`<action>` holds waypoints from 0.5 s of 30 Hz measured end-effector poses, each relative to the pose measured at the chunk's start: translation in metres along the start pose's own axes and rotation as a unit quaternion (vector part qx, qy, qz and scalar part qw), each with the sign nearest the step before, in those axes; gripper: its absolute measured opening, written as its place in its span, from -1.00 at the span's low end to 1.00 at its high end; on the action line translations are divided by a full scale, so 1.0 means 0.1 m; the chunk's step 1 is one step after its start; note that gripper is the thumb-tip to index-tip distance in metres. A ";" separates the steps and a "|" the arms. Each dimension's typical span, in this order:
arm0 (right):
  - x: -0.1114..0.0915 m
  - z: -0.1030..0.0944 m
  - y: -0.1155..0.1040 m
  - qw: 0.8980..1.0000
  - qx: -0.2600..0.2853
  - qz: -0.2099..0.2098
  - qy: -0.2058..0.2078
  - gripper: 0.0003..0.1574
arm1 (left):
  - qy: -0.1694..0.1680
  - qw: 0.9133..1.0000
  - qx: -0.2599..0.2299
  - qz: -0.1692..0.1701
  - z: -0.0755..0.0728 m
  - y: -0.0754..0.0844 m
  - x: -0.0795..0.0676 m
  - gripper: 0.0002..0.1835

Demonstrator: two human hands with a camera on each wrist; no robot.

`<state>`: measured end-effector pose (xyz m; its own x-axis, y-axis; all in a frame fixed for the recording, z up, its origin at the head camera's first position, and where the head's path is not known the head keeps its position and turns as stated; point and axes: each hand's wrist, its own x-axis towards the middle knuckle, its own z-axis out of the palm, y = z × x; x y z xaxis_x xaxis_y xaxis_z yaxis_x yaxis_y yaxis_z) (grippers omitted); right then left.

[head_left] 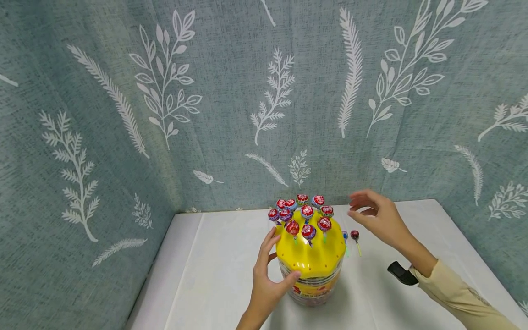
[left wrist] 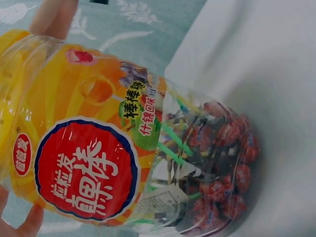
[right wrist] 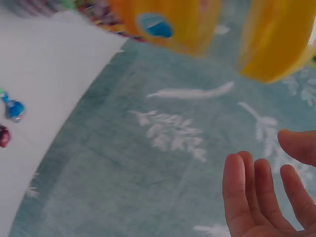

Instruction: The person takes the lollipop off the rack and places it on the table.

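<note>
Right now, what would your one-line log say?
left fingers grip jar; right fingers empty; lollipops in yellow lid; two more on table

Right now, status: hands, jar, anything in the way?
Left hand holds jar at lid. Right hand empty. Lollipops stand in lid; two loose lollipops beside jar, apparently not blocking.

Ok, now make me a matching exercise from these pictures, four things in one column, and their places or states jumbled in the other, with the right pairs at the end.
Things:
1. Left hand
2. Right hand
3. Lid
4. Dark red lollipop

Places or states:
A. Lying on the white table
B. Raised, holding nothing
C. Yellow, with upright lollipops
D. Steadying the jar

Pairs: 1-D, 2-B, 3-C, 4-A
</note>
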<state>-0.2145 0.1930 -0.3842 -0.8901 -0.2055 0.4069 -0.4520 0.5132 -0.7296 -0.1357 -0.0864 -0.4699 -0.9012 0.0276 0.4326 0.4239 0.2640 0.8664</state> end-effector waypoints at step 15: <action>-0.10 0.06 -0.48 0.993 0.079 -0.088 -0.007 -0.51 | 0.003 1.000 -0.001 0.002 0.00 -0.01 -0.01 -0.23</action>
<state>-0.1842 0.1655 -0.3569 -0.7971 -0.2931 0.5279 -0.6026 0.3321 -0.7256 -0.1353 -0.0867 -0.4716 -0.8992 0.0225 0.4369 0.4269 0.2628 0.8652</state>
